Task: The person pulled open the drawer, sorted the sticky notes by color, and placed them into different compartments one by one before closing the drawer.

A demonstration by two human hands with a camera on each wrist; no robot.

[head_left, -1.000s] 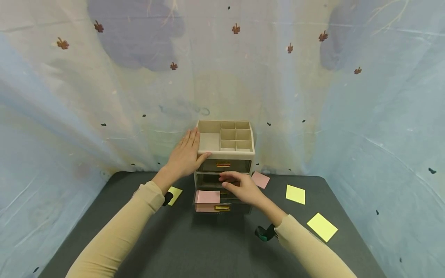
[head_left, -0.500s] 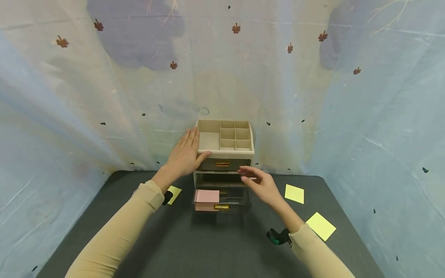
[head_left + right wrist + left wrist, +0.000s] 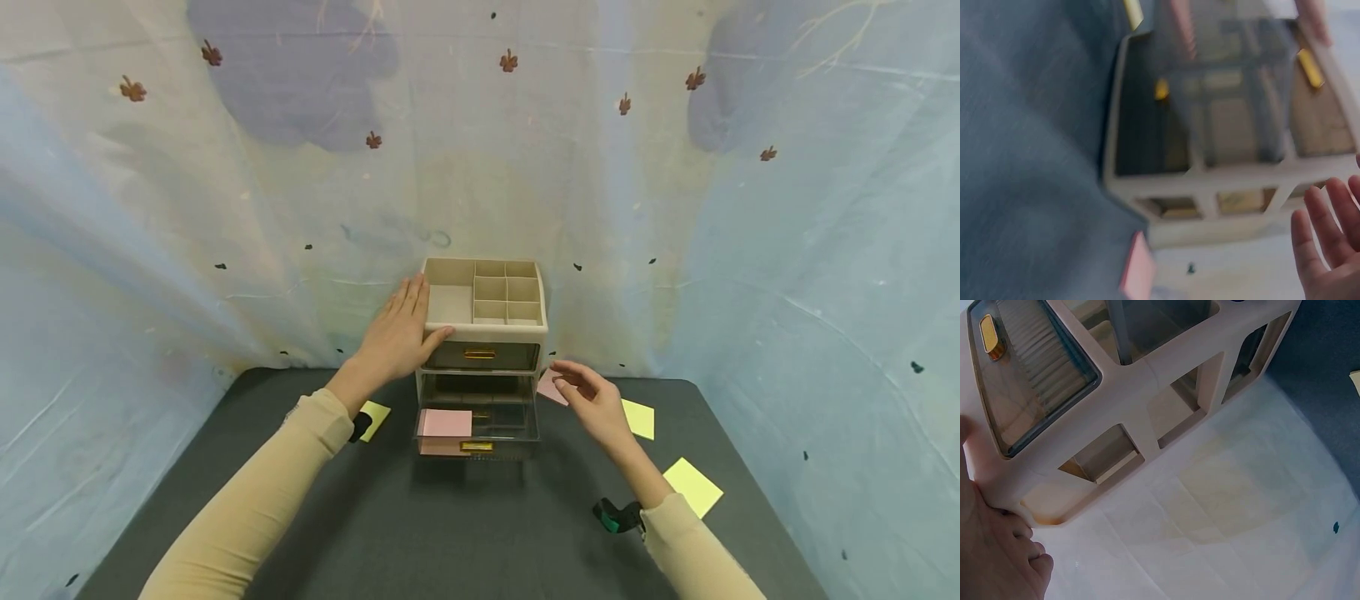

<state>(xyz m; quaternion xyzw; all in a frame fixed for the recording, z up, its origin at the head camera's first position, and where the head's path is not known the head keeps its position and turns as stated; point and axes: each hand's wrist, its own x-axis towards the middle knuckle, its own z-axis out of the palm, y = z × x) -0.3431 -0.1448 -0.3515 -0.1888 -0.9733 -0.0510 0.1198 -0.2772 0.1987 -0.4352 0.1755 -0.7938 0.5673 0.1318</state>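
A cream desktop drawer organizer (image 3: 483, 330) stands at the back of the table, with a divided open top. Its see-through middle drawer (image 3: 502, 429) is pulled out, and a pink sticky note pad (image 3: 446, 423) lies in the drawer's left part. My left hand (image 3: 393, 333) rests with straight fingers along the organizer's upper left side, thumb at the front edge. To the right of the organizer, apart from it, my right hand (image 3: 596, 407) is in the air with loosely bent fingers, holding nothing. Behind its fingertips lies another pink sticky note pad (image 3: 551, 389), partly hidden.
Yellow sticky note pads lie on the dark table: one (image 3: 639, 419) behind the right hand, one (image 3: 693, 485) nearer on the right, and one (image 3: 375, 419) partly behind the left wrist. A patterned cloth (image 3: 480, 167) hangs behind the table and along its sides.
My right hand has moved from in front of the organizer, above the pulled-out drawer, to the right of it. The left hand stays at the organizer's side, and the drawer remains pulled out.
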